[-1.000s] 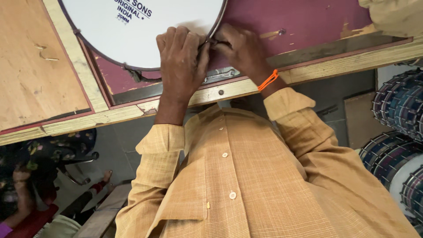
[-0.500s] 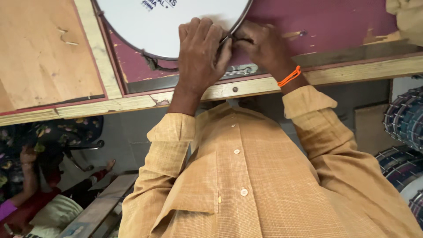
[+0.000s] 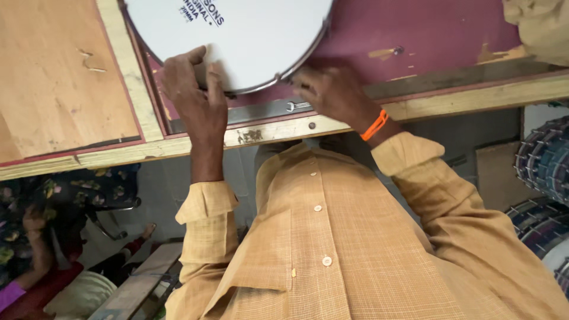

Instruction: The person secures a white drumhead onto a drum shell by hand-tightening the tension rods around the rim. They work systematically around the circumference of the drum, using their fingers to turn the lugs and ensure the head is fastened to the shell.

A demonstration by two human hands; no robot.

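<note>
Where hands (image 3: 261,98) meet: drum (image 3: 237,35) rim.

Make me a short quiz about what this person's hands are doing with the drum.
1. True or false: the left hand rests on the white drum.
2. What lies on the maroon bench beside the right hand? A) hammer B) wrench C) brush
3. What colour is the wristband on the right wrist?

Key: 1 true. 2 B. 3 orange.
</note>
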